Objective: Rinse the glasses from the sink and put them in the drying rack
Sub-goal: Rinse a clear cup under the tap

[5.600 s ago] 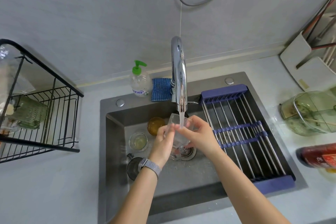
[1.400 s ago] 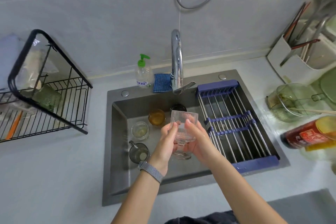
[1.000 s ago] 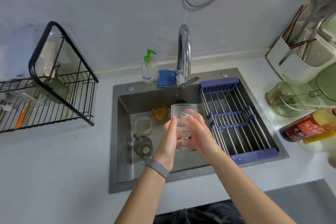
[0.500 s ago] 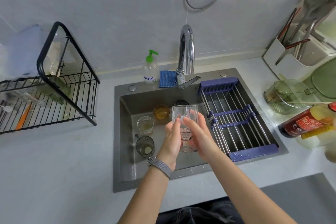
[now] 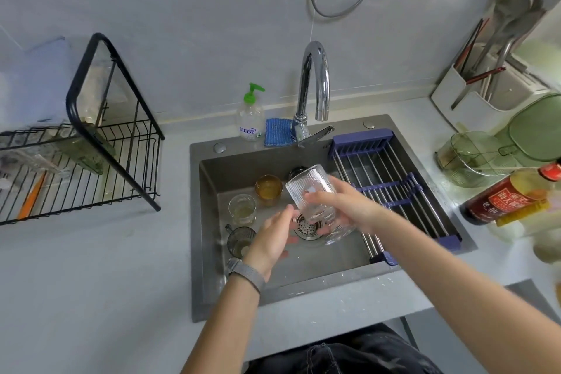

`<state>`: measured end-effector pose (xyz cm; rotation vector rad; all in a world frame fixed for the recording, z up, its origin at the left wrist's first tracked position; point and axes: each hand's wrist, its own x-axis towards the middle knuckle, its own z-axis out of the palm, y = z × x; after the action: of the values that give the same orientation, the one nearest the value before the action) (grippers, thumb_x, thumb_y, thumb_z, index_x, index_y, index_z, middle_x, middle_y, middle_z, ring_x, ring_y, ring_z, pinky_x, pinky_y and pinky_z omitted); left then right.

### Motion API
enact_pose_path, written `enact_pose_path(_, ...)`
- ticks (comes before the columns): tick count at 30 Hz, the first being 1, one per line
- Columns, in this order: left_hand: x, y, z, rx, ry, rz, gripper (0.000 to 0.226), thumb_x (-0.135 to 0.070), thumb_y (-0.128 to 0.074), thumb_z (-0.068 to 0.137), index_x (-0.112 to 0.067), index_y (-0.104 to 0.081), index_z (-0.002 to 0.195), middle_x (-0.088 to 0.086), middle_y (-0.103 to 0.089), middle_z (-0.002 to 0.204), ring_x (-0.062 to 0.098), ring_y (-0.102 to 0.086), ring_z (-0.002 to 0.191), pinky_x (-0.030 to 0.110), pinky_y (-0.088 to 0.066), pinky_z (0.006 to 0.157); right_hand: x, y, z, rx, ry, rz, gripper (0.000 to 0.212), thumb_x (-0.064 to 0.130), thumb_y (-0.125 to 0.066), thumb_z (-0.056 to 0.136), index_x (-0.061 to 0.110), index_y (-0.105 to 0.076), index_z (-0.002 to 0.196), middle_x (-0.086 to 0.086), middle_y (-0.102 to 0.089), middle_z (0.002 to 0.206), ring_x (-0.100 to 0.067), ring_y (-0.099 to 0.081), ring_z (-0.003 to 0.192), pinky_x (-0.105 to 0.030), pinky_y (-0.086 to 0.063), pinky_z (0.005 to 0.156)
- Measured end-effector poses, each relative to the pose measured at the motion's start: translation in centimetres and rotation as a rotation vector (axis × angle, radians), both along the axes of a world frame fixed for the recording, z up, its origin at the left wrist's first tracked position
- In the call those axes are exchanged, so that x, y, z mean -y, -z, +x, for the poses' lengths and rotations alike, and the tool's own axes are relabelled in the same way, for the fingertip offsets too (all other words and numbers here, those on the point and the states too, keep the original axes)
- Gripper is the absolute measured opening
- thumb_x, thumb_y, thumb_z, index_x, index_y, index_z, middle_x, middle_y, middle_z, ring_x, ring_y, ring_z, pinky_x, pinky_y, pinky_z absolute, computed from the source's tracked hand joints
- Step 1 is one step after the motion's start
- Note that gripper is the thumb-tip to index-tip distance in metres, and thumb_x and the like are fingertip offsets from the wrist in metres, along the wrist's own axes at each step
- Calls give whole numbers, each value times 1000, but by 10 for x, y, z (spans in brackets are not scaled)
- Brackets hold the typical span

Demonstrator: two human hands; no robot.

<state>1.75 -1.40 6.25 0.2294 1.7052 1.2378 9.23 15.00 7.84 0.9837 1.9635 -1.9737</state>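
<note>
The right hand (image 5: 346, 206) grips a ribbed glass (image 5: 312, 191) by its side, fingers curled round it, and holds it tilted above the drain (image 5: 307, 227), over the middle of the sink (image 5: 200, 222). The left hand (image 5: 273, 237) is just beside the glass with fingers straight and relaxed, holding nothing; whether its fingertips touch the glass cannot be told.

Inside the sink, along the left and back walls, stand three more glasses: an amber glass (image 5: 268, 190) near the back, a clear glass (image 5: 242, 209) with a little yellowish liquid in front of it, and a dark mug (image 5: 239, 241) close to the left wrist. The sink floor under and in front of the hands is bare wet steel. A roll-up rack (image 5: 394, 188) of steel rods with blue ends covers the sink's right side, and nothing lies on it. The tap (image 5: 314, 82) arches over the back rim, with no water running.

On the counter well to the left of the sink stands a black wire rack (image 5: 91, 161), holding a green glass (image 5: 88, 149) lying on its side and some blurred items. Between it and the sink the counter is open.
</note>
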Motion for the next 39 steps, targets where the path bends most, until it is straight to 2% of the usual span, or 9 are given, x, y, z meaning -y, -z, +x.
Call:
enact_pose_path(3, 16, 10, -13, -34, -65, -58, 21, -34, -44, 102, -24, -61, 107, -4, -63, 105, 11, -61, 83, 30, -41, 78, -25, -21, -20, 123, -323, 251, 76, 33, -79, 80, 15, -39, 141, -1, -57, 130, -19, -73, 90, -31, -59, 60)
enact_pose_path(8, 36, 21, -17, 32, -139, -88, 17, -28, -48, 100, -20, -62, 105, -1, -64, 102, 13, -61, 81, 32, -44, 81, -31, -45, -65, 427, -849, 753, 83, 44, -81, 74, 10, -40, 137, -6, -57, 117, -22, -71, 80, -28, -59, 56)
enact_pose_path(13, 55, 29, -19, 55, -155, -91, 17, -29, -51, 98, -20, -64, 104, -1, -67, 104, 14, -63, 86, 33, -48, 84, -8, -35, -97, 668, -1308, 1179, 65, 58, -74, 71, 11, -60, 114, -2, -61, 108, -22, -62, 97, -37, -56, 84)
enact_pose_path(18, 73, 30, -27, 67, -227, -76, 14, -26, -52, 99, -19, -64, 101, 0, -66, 98, 14, -61, 80, 31, -46, 78, 20, -26, -105, 707, -1385, 1512, 62, 50, -77, 73, 16, -61, 122, 0, -56, 101, -23, -58, 83, -33, -49, 65)
enact_pose_path(23, 81, 30, -33, 80, -267, -63, 16, -25, -52, 99, -16, -63, 106, 2, -67, 102, 16, -62, 84, 38, -49, 90, 33, -12, -100, 698, -1448, 1675, 62, 42, -79, 74, 17, -59, 127, -1, -63, 115, -25, -67, 99, -32, -49, 66)
enact_pose_path(27, 73, 26, -31, 67, -311, -26, 11, -19, -54, 98, -17, -63, 105, 3, -65, 102, 13, -62, 79, 32, -47, 81, 27, -16, -98, 664, -1416, 1569, 68, 47, -79, 71, 18, -56, 128, -1, -63, 113, -23, -63, 84, -31, -52, 67)
enact_pose_path(31, 66, 19, -28, -50, -257, 107, 49, -33, -68, 89, -31, -48, 134, -3, -58, 124, 10, -61, 105, 42, -54, 95, 16, -35, -83, 511, -1077, 917, 80, 47, -81, 70, 13, -48, 135, -4, -63, 114, -18, -67, 69, -34, -60, 58)
enact_pose_path(35, 58, 6, -33, 128, -107, 249, 86, -55, -86, 58, -57, -40, 131, -4, -46, 136, 13, -57, 118, 51, -57, 88, 27, -36, -63, 311, -886, 490, 80, 43, -83, 70, 15, -45, 135, 4, -61, 114, -11, -68, 88, -23, -58, 58)
enact_pose_path(39, 54, -4, -37, 200, 15, 284, 78, -33, -90, 65, -34, -50, 132, 8, -63, 126, 27, -70, 103, 48, -59, 79, 34, -30, -55, 250, -800, 281, 77, 38, -83, 72, 15, -44, 134, 0, -59, 121, -22, -67, 105, -33, -61, 64)
